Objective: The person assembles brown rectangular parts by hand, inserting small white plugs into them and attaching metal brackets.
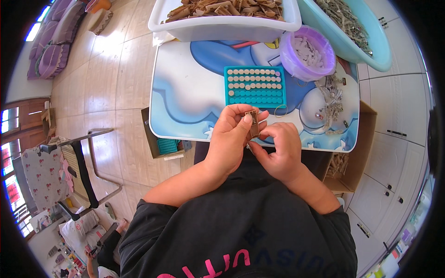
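Left hand [230,134], right hand [278,146] both pinching small brown tag [253,123] — over table [185,102] near edge.

left hand [230,134], right hand [279,147], brown tag [252,123]

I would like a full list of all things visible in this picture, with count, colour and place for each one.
small brown tag: one, brown, held between both hands
teal tray: one, teal, pale round pieces in its upper rows, table centre
purple bowl: one, purple, pale small pieces inside, table upper right
white bin: one, white, brown pieces inside, table far edge
teal basin: one, teal, grey metal parts inside, far right
metal parts pile: one, grey, table right
table: one, blue and white picture top
cardboard box: one, brown, right of table
folding chair: one, left floor
left hand: one, pinching the tag
right hand: one, at the tag's lower end
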`<act>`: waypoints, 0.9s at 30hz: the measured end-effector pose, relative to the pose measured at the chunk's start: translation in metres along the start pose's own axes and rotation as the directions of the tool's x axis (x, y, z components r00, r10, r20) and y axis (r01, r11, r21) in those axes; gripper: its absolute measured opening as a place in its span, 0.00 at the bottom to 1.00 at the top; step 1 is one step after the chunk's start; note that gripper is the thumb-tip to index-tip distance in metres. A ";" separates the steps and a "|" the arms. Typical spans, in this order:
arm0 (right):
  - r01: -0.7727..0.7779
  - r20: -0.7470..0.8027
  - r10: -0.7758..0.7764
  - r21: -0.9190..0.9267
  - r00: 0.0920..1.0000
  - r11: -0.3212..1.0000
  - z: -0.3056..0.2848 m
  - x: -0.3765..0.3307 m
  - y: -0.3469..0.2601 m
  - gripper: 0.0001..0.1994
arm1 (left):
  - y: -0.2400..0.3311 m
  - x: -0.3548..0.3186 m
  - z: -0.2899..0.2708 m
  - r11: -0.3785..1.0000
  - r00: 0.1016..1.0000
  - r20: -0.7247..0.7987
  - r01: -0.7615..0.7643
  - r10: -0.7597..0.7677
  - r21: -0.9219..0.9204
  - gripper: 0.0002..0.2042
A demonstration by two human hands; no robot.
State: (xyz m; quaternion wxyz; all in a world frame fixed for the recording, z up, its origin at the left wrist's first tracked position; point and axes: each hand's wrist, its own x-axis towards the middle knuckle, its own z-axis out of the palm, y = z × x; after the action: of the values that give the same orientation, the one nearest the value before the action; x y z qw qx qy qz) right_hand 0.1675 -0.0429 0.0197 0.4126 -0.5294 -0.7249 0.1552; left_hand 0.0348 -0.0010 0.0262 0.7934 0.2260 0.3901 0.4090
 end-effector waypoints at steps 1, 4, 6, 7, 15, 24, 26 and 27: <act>0.000 -0.001 0.000 0.000 1.000 1.000 0.002 -0.002 0.001 0.13 | 0.000 0.000 0.000 1.000 1.000 0.001 0.000 0.000 0.000 0.08; -0.010 -0.019 0.010 0.047 1.000 0.999 0.005 -0.007 0.004 0.13 | -0.002 0.001 -0.002 0.999 0.999 0.005 -0.035 0.035 0.014 0.08; -0.075 -0.045 0.081 0.123 0.996 0.990 0.004 -0.008 0.004 0.13 | -0.002 0.002 -0.002 0.999 0.999 -0.007 -0.047 0.048 0.018 0.08; -0.076 -0.045 0.082 0.123 0.996 0.989 0.004 -0.008 0.004 0.13 | -0.002 0.002 -0.002 0.999 0.999 -0.008 -0.047 0.047 0.018 0.08; -0.062 0.011 0.061 0.169 0.998 0.984 0.004 -0.003 0.004 0.10 | 0.002 0.000 -0.001 0.999 1.000 0.009 -0.027 0.026 0.021 0.08; -0.073 0.083 0.062 0.126 0.995 0.989 0.004 -0.003 0.005 0.09 | -0.003 -0.001 -0.005 0.998 0.999 -0.011 -0.033 0.034 0.053 0.08; -0.089 0.112 0.075 0.132 0.991 0.987 0.002 -0.001 0.004 0.09 | -0.006 0.001 -0.008 0.998 0.999 -0.017 -0.028 0.029 0.048 0.08; -0.107 0.140 0.087 0.139 0.986 0.984 0.001 0.000 0.003 0.09 | -0.006 0.001 -0.008 0.999 0.999 -0.023 -0.024 0.025 0.045 0.08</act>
State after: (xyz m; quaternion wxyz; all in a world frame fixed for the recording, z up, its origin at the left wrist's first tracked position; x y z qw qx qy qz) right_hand 0.1686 -0.0415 0.0174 0.3930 -0.5209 -0.7108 0.2629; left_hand 0.0312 -0.0031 0.0173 0.7784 0.2434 0.4058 0.4125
